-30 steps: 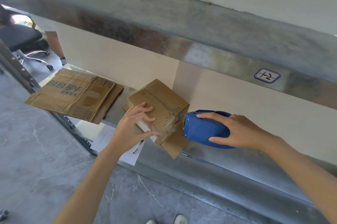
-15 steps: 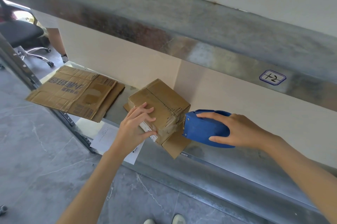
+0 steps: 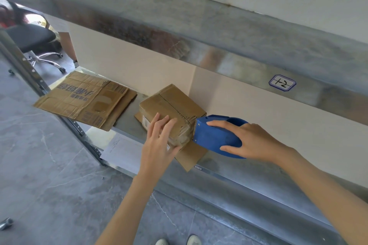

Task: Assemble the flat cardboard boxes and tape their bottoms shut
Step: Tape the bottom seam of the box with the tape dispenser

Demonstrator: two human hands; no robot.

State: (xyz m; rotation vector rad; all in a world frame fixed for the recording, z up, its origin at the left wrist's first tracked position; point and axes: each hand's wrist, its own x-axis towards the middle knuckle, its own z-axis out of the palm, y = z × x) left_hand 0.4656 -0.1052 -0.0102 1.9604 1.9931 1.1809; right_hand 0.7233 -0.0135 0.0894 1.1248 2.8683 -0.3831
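Note:
A small assembled cardboard box [image 3: 173, 105] stands on the metal shelf [image 3: 249, 167], its flaps uppermost with a seam down the middle. My left hand [image 3: 159, 143] lies on the box's near side, fingers straight and pressed flat against it. My right hand [image 3: 251, 139] grips a blue tape dispenser [image 3: 215, 137], whose toothed front edge touches the box's right corner, where clear tape is wrapped. A flat piece of cardboard [image 3: 191, 157] lies under the box.
Flattened printed cardboard boxes [image 3: 85, 99] lie at the shelf's left end, overhanging its edge. A white paper sheet [image 3: 121, 151] sits on a lower level. An upper shelf beam [image 3: 219, 45] carries a label [image 3: 282, 83]. An office chair [image 3: 31, 41] stands far left.
My left hand has straightened its fingers and slid right along the box's near side. The dispenser stays against the box's right corner.

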